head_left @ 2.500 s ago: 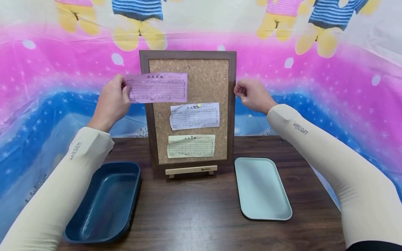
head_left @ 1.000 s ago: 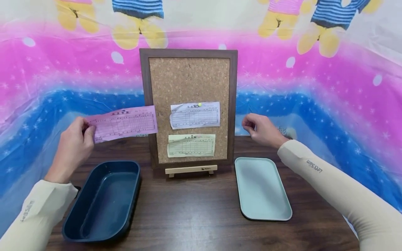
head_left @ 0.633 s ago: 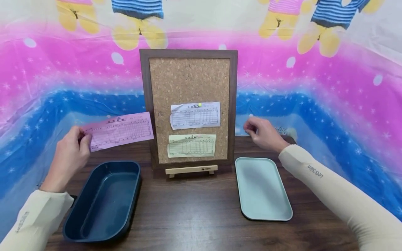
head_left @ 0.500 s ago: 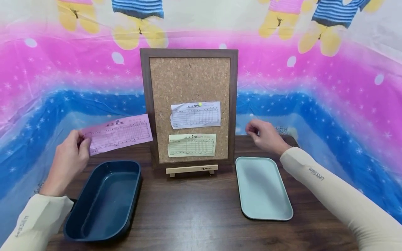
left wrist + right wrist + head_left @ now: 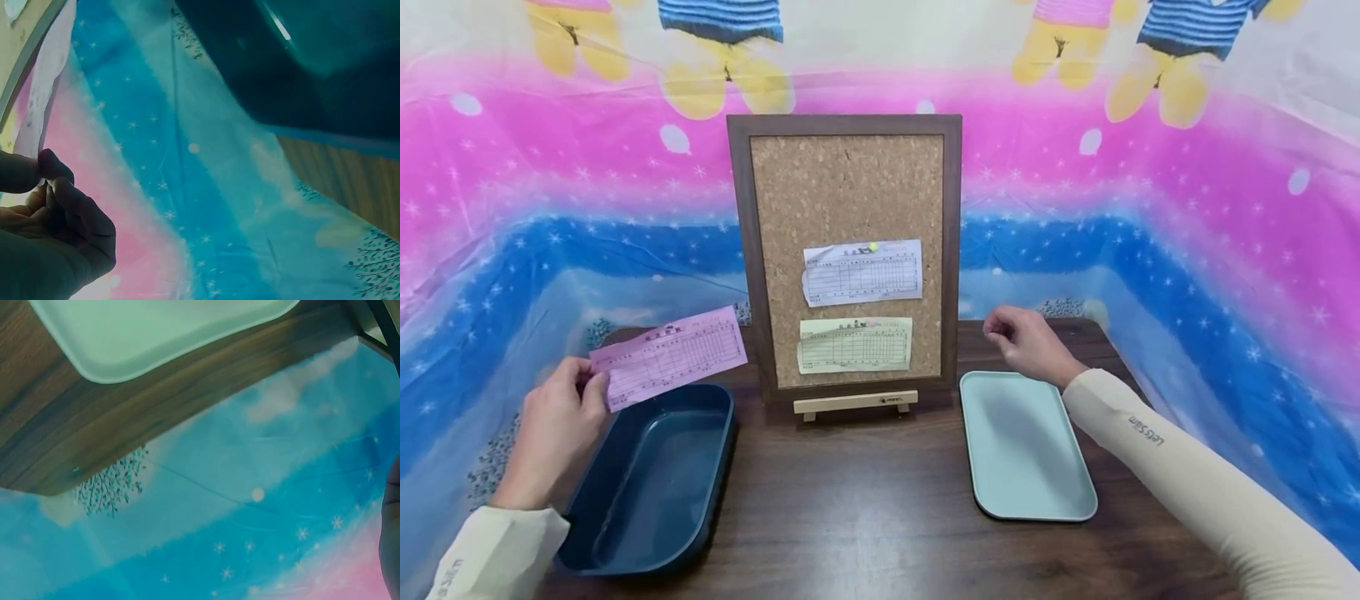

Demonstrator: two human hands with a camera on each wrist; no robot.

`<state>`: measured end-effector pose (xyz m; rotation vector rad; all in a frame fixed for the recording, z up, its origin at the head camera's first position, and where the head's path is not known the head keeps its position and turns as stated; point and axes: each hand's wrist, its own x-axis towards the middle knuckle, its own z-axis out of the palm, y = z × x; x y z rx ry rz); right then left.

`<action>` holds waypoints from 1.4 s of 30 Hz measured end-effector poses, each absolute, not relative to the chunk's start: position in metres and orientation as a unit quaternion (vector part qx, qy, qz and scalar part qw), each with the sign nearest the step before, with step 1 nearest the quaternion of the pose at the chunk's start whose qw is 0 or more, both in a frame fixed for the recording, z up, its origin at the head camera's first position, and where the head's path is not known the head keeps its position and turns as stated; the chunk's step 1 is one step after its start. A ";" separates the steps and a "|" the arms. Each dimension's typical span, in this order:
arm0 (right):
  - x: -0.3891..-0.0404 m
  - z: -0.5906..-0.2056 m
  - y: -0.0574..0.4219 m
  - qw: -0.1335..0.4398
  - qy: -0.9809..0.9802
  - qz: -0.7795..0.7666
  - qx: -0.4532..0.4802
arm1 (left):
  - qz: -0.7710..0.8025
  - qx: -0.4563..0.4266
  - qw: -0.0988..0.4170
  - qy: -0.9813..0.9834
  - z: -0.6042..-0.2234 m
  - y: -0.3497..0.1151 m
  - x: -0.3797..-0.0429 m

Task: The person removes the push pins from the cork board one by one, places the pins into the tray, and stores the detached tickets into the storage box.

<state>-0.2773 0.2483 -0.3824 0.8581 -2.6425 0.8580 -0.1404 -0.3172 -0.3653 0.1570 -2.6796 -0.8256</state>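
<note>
Between thumb and fingers, my left hand (image 5: 561, 412) pinches the left end of a pink receipt slip (image 5: 670, 358), which slants up to the right over the far end of a dark blue bin (image 5: 718, 467). The left wrist view shows the slip (image 5: 47, 81) edge-on above the fingertips. Over the far end of a pale green tray (image 5: 1030, 442), my right hand (image 5: 1030, 342) hovers with fingers curled and thumb against the forefinger; I cannot tell whether something small is pinched there. Only a sliver of that hand (image 5: 390, 531) enters the right wrist view.
A framed cork board (image 5: 850, 187) stands on a small wooden easel (image 5: 857, 404) at the table's back. On it hang a white slip (image 5: 861, 275), with a yellow-green pin (image 5: 873, 247) at its top, and a yellowish slip (image 5: 854, 346) below. A printed cloth (image 5: 1037, 167) covers the wall behind.
My left hand has carried the pink slip from in front of the board leftward and down to the blue bin. The right hand has lowered from beside the board to above the tray.
</note>
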 end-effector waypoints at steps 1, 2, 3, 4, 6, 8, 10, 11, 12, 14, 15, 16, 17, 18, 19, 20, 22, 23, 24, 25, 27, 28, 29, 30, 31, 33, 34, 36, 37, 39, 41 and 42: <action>-0.277 -0.384 0.248 0.112 -0.903 0.294 0.291 | -0.294 0.059 0.159 -0.941 -0.367 -0.317 -0.139; -0.277 -0.385 0.247 0.108 -0.904 0.296 0.290 | -0.300 0.061 0.154 -0.939 -0.369 -0.317 -0.138; -0.277 -0.387 0.246 0.103 -0.905 0.297 0.288 | -0.299 0.063 0.153 -0.940 -0.370 -0.317 -0.137; -0.277 -0.388 0.245 0.099 -0.905 0.298 0.286 | -0.295 0.063 0.153 -0.941 -0.371 -0.317 -0.136; -0.277 -0.390 0.245 0.092 -0.908 0.298 0.281 | -0.293 0.063 0.151 -0.942 -0.373 -0.318 -0.134; -0.277 -0.393 0.244 0.086 -0.912 0.296 0.272 | -0.282 0.061 0.153 -0.945 -0.375 -0.319 -0.131; -0.278 -0.396 0.244 0.081 -0.916 0.293 0.263 | -0.274 0.061 0.156 -0.947 -0.377 -0.320 -0.129; -0.278 -0.397 0.243 0.078 -0.917 0.292 0.259 | -0.271 0.064 0.157 -0.948 -0.378 -0.321 -0.129; -0.279 -0.398 0.243 0.075 -0.918 0.293 0.256 | -0.264 0.067 0.161 -0.949 -0.379 -0.321 -0.128; -0.280 -0.401 0.241 0.069 -0.919 0.296 0.251 | -0.259 0.075 0.164 -0.949 -0.381 -0.322 -0.128; -0.281 -0.402 0.241 0.066 -0.920 0.298 0.248 | -0.257 0.079 0.164 -0.949 -0.381 -0.322 -0.129; -0.282 -0.403 0.240 0.062 -0.920 0.299 0.245 | -0.257 0.083 0.163 -0.949 -0.382 -0.322 -0.129; -0.282 -0.404 0.239 0.058 -0.921 0.301 0.241 | -0.256 0.087 0.162 -0.949 -0.382 -0.322 -0.129; -0.283 -0.406 0.239 0.054 -0.922 0.302 0.237 | -0.257 0.092 0.160 -0.949 -0.383 -0.322 -0.129; -0.283 -0.408 0.239 0.050 -0.923 0.302 0.234 | -0.258 0.094 0.157 -0.949 -0.384 -0.322 -0.129; -0.284 -0.409 0.239 0.047 -0.924 0.301 0.231 | -0.257 0.095 0.156 -0.949 -0.384 -0.322 -0.129; -0.284 -0.412 0.240 0.044 -0.925 0.301 0.227 | -0.256 0.098 0.151 -0.950 -0.386 -0.322 -0.128; -0.285 -0.414 0.241 0.044 -0.925 0.302 0.225 | -0.257 0.100 0.148 -0.950 -0.387 -0.322 -0.128; -0.285 -0.415 0.242 0.045 -0.925 0.303 0.225 | -0.256 0.099 0.147 -0.950 -0.388 -0.322 -0.127; -0.285 -0.416 0.242 0.045 -0.925 0.304 0.223 | -0.253 0.099 0.148 -0.951 -0.388 -0.323 -0.126; -0.285 -0.418 0.244 0.044 -0.925 0.308 0.219 | -0.249 0.097 0.149 -0.952 -0.390 -0.324 -0.124; -0.285 -0.420 0.244 0.043 -0.925 0.309 0.217 | -0.248 0.094 0.151 -0.952 -0.390 -0.325 -0.123; -0.285 -0.421 0.245 0.039 -0.925 0.310 0.215 | -0.245 0.089 0.156 -0.953 -0.391 -0.326 -0.122; -0.285 -0.422 0.246 0.035 -0.926 0.310 0.212 | -0.238 0.084 0.161 -0.954 -0.391 -0.327 -0.121; -0.285 -0.423 0.247 0.031 -0.927 0.310 0.210 | -0.231 0.079 0.165 -0.956 -0.392 -0.327 -0.119; -0.285 -0.426 0.249 0.025 -0.928 0.311 0.202 | -0.220 0.070 0.165 -0.959 -0.393 -0.327 -0.118; -0.285 -0.427 0.250 0.024 -0.929 0.312 0.200 | -0.215 0.068 0.161 -0.961 -0.393 -0.326 -0.117; -0.285 -0.430 0.252 0.021 -0.930 0.315 0.191 | -0.206 0.068 0.147 -0.965 -0.393 -0.324 -0.116; -0.285 -0.431 0.253 0.019 -0.930 0.318 0.185 | -0.205 0.070 0.135 -0.967 -0.393 -0.324 -0.115; -0.286 -0.433 0.255 0.013 -0.931 0.321 0.173 | -0.205 0.069 0.105 -0.971 -0.393 -0.322 -0.114; -0.287 -0.436 0.256 0.004 -0.933 0.322 0.164 | -0.204 0.066 0.079 -0.974 -0.392 -0.321 -0.112; -0.287 -0.437 0.257 0.000 -0.934 0.320 0.160 | -0.204 0.064 0.065 -0.975 -0.391 -0.321 -0.111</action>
